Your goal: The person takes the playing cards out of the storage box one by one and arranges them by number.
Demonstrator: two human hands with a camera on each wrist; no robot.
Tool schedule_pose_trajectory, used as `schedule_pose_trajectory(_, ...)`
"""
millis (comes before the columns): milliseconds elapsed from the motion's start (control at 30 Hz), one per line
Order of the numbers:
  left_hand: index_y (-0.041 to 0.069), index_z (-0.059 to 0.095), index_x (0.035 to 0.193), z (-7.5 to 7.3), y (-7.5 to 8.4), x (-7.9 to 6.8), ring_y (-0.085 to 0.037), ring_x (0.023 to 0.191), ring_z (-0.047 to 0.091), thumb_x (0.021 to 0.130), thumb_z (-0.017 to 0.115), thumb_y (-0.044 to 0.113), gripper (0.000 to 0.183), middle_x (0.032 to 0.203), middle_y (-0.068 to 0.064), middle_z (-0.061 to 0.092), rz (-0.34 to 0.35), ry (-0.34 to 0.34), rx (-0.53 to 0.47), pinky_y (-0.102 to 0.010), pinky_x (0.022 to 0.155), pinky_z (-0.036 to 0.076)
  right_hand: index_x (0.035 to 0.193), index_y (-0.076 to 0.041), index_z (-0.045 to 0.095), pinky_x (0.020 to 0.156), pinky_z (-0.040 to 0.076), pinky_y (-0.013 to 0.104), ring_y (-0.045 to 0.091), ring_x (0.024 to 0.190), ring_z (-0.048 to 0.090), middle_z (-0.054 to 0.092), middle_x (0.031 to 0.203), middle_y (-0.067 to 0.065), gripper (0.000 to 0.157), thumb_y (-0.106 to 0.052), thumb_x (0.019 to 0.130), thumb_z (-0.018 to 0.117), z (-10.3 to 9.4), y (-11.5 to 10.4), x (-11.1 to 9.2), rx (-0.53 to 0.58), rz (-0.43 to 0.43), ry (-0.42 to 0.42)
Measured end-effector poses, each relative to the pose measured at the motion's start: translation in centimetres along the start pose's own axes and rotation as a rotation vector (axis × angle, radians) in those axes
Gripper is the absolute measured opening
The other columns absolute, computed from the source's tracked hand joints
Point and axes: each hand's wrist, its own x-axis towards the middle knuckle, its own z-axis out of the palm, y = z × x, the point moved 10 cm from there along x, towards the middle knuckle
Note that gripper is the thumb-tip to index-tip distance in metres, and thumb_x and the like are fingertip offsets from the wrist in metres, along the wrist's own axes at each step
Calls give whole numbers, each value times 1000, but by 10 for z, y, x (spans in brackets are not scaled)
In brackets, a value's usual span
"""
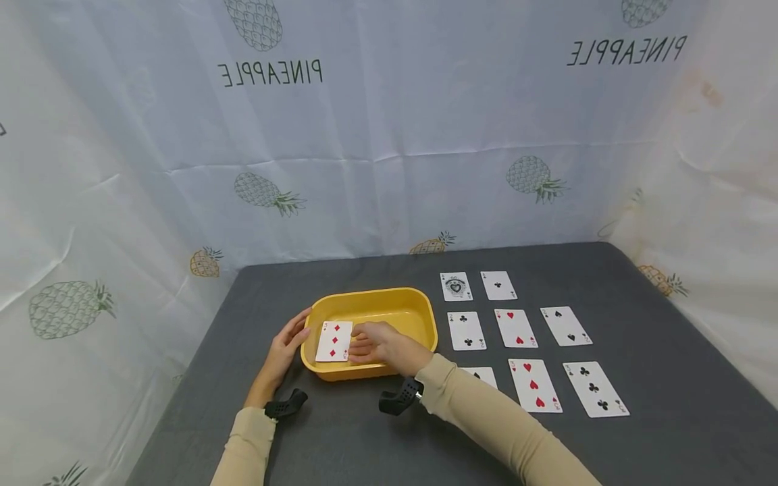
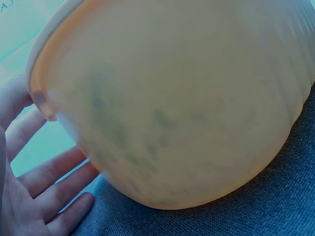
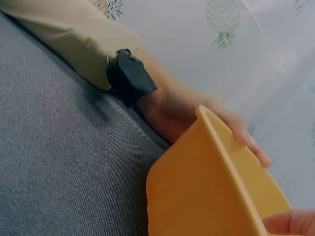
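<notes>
A yellow tray [image 1: 371,295] stands on the dark cloth. My left hand [image 1: 286,347] holds its left end. The fingers lie along the outer wall, and the thumb is at the rim. In the left wrist view, the fingers [image 2: 66,189] spread against the tray's outer side [image 2: 197,98]. Inside the tray, at its left, lies a three of diamonds [image 1: 334,341], face up. My right hand [image 1: 379,345] reaches over the front right rim into the tray. Its loosely bent fingers are right at the card's right edge, with the card's face uncovered.
Right of the tray, cards lie face up in rows: two aces at the back, including the ace of clubs [image 1: 498,285], then three twos, including the two of hearts [image 1: 515,329]. The front row has a three of hearts [image 1: 535,385], three of clubs [image 1: 595,389] and a partly hidden spade-marked card [image 1: 483,376].
</notes>
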Motion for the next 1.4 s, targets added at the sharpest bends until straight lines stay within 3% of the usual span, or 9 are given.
schedule_pose_trajectory(100, 14, 37, 149, 0, 0, 0, 18, 108, 49, 101, 50, 27, 51, 148, -18, 44, -5, -3, 2, -2, 90, 37, 116, 8, 56, 92, 55, 39, 22, 80, 61, 62, 95, 17, 28, -7, 91, 58, -1, -1, 6, -34, 7, 40)
schedule_pose_trajectory(200, 14, 37, 148, 0, 0, 1, 17, 109, 49, 101, 50, 28, 52, 148, -19, 44, -7, -7, -1, -2, 90, 37, 111, 6, 60, 75, 58, 29, 16, 68, 60, 62, 80, 10, 24, -2, 89, 60, -1, -5, 12, -101, -13, 71)
schedule_pose_trajectory(300, 14, 37, 149, 0, 1, 1, 17, 109, 49, 101, 50, 28, 52, 149, -19, 43, -7, -9, 0, -2, 90, 37, 105, 6, 61, 57, 54, 21, 12, 58, 58, 61, 71, 7, 18, 0, 88, 62, 1, -8, 17, -150, -34, 88)
schedule_pose_trajectory(433, 14, 37, 148, -1, 0, 0, 18, 109, 48, 101, 50, 27, 51, 149, -18, 44, -3, -7, 8, -2, 90, 37, 95, 7, 64, 48, 50, 19, 10, 50, 57, 60, 64, 5, 10, -1, 88, 63, 5, -9, 22, -193, -50, 84)
schedule_pose_trajectory(600, 13, 37, 148, -2, 0, 0, 19, 108, 48, 101, 50, 27, 51, 149, -18, 44, -2, -4, 11, -2, 90, 37, 93, 7, 70, 48, 52, 21, 10, 48, 61, 63, 62, 6, 14, -5, 90, 63, 6, -8, 25, -251, -64, 80)
schedule_pose_trajectory(800, 14, 38, 148, -4, -2, 0, 19, 108, 47, 101, 50, 28, 51, 148, -17, 44, -13, 3, 15, -2, 90, 36, 98, 7, 70, 50, 54, 22, 13, 50, 64, 66, 64, 8, 17, -6, 90, 64, 7, -9, 25, -245, -65, 75)
schedule_pose_trajectory(1067, 15, 39, 147, -4, -3, -1, 19, 109, 48, 101, 50, 28, 50, 141, -7, 48, -16, 8, 21, -3, 91, 38, 98, 5, 71, 52, 54, 23, 13, 51, 65, 68, 67, 8, 17, -10, 90, 66, 6, -9, 22, -250, -54, 66)
schedule_pose_trajectory(1400, 16, 38, 148, 1, -2, 0, 18, 107, 49, 101, 50, 29, 50, 147, -17, 44, -13, -4, 11, -4, 91, 38, 101, 4, 70, 52, 54, 21, 12, 53, 66, 68, 70, 8, 19, -10, 89, 65, 0, -17, 9, -278, -115, 25)
